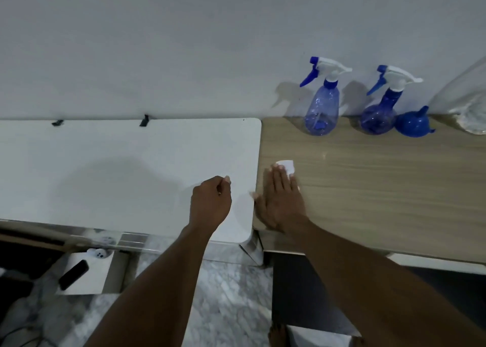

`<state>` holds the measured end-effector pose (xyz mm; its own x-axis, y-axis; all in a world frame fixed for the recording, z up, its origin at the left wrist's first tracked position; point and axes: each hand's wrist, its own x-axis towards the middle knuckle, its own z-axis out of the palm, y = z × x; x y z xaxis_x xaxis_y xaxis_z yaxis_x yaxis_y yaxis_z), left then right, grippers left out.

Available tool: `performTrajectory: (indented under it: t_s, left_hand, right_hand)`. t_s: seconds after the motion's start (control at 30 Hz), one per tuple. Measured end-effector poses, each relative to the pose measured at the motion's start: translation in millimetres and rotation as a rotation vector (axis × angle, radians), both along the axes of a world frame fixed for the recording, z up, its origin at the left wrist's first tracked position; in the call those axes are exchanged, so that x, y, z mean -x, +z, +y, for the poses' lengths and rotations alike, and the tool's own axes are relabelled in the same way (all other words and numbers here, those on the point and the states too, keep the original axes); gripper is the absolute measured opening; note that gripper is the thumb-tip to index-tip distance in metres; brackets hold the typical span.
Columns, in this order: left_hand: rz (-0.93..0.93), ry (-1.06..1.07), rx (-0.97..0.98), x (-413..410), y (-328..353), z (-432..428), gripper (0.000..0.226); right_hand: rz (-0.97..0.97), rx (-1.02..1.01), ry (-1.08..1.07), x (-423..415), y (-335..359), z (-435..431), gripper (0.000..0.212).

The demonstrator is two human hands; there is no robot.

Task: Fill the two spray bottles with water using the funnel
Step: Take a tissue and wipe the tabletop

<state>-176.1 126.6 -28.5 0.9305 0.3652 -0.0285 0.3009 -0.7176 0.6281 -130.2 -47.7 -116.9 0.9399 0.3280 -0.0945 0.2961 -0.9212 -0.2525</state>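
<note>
Nothing of the filling seems to be done yet: both trigger heads are still on and no water is seen inside. The blue funnel point(413, 124) is set mouth-down on the wooden desk point(381, 188). The darker spray bottle point(378, 117) stands just left of the funnel, the paler spray bottle point(321, 109) further left. Well apart from the funnel, the right hand point(281, 202) is pressed flat on a white scrap point(288, 165). The left hand point(210, 202) is curled, nothing seen in it.

No words, brands or numbers can be read anywhere. The left spray bottle point(321, 112) and right spray bottle point(378, 117), far right on the desk point(368, 188), show no legible label. Any print on the white slip point(287, 165) under the right hand point(281, 199) is too small to tell.
</note>
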Motion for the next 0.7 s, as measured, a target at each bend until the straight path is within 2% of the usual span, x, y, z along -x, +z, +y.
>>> performTrajectory:
  t_s: [0.1, 0.23, 0.37, 0.5, 0.6, 0.7]
  left_hand:
    - [0.001, -0.018, -0.064, 8, -3, -1, 0.045]
    - [0.000, -0.002, -0.070, 16, 0, -11, 0.056]
    - [0.004, 0.001, -0.094, 23, 0, -27, 0.059]
    - [-0.015, 0.036, -0.111, 33, -1, -47, 0.065]
    - [0.004, 0.040, -0.131, 39, -3, -72, 0.059]
    - [0.026, 0.021, -0.095, 39, -4, -111, 0.038]
  right_hand:
    - [-0.057, -0.068, 0.229, 8, -1, -12, 0.085]
    - [-0.072, -0.157, 0.178, -5, 12, -27, 0.084]
    - [0.021, -0.091, 0.119, 11, 3, -10, 0.084]
    - [0.019, 0.050, 0.381, 29, -1, -31, 0.079]
    - [-0.024, 0.100, 0.566, 40, -1, -71, 0.080]
    - [-0.055, 0.122, 0.618, 45, -2, -122, 0.079]
